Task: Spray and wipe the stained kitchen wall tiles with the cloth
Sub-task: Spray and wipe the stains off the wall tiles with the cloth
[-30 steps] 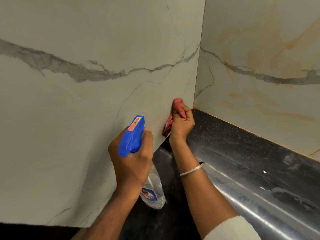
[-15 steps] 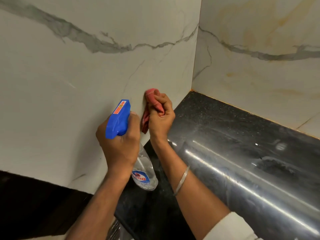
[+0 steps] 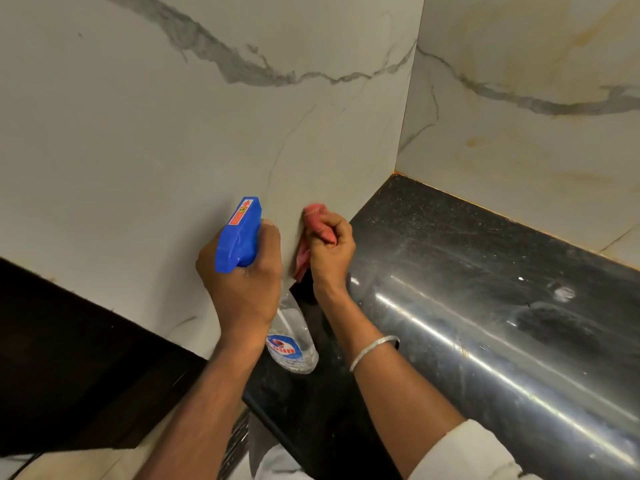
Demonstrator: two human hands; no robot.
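Centrally, spray bottle (image 3: pixel 280 306), clear, little liquid visible inside, is gripped by closed left hand (image 3: pixel 242 282); pink cloth (image 3: pixel 311 237) is pressed against wall tile (image 3: pixel 173 150) by fisted right hand (image 3: pixel 330 251).

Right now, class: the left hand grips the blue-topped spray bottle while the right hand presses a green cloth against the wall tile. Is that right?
Not quite. In the head view, the cloth in the right hand is red-pink, not green. The left hand does grip the spray bottle, and the cloth is against the wall tile.

The left hand (image 3: pixel 242 282) hides the spray bottle's (image 3: pixel 292 344) neck and trigger.
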